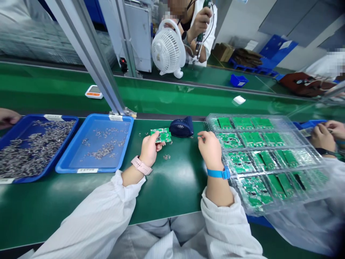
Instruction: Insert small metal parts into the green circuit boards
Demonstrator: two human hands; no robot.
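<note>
My left hand (149,149), with a pink watch band at the wrist, is closed on a green circuit board (164,135), thumb on top and fingers beneath. Small components dot the board's upper face. My right hand (210,145), wearing a blue wrist strap, hovers by the left edge of the clear tray (234,169). Its fingers are curled in; anything between them is too small or hidden to make out. Below the board, a little heap of small metal parts (166,157) lies on the green bench (172,190). Several green boards fill the clear tray's compartments.
A dark blue fan (181,127) stands just behind the held board. Left are two blue trays, one with few metal parts (72,158), one heaped (35,151). A metal post (91,54) rises behind them. Co-workers' hands (322,138) show right, far left and across the bench.
</note>
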